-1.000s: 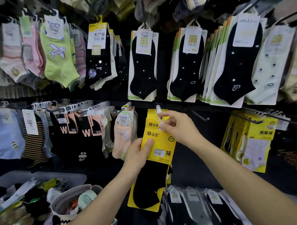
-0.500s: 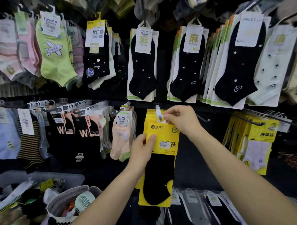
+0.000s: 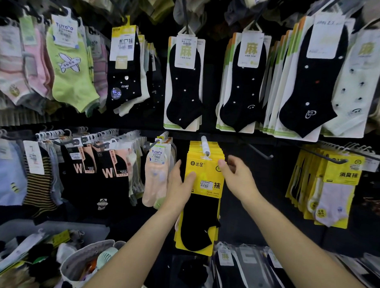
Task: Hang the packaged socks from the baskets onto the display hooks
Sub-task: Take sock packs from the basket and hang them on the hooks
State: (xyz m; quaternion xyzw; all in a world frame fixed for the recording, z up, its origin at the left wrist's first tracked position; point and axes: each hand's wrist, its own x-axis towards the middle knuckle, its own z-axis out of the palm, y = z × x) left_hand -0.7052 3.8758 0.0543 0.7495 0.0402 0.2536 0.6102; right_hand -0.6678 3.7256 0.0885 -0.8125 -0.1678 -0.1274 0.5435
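A yellow sock package (image 3: 205, 166) with a black sock hangs at the front of a stack on a white-tipped display hook (image 3: 205, 147) in the lower row. My left hand (image 3: 179, 186) holds the package's left edge, with the thumb on the yellow front and the fingers reaching up beside it. My right hand (image 3: 237, 177) is at the package's upper right corner with loosely curled fingers that hold nothing; its fingertips are at the card's edge. A grey fabric basket (image 3: 73, 262) with loose items sits at the bottom left.
Sock packs fill the hooks all round: black dotted socks (image 3: 184, 83) above, peach socks (image 3: 154, 181) to the left, more yellow packs (image 3: 334, 187) to the right. A bare black hook (image 3: 260, 151) juts out right of the package. A clear bin (image 3: 15, 245) and flat packs (image 3: 245, 273) lie below.
The package has gone from being held tilted below the hook to hanging on it. My right hand has let go of the package's top and dropped to its right side.
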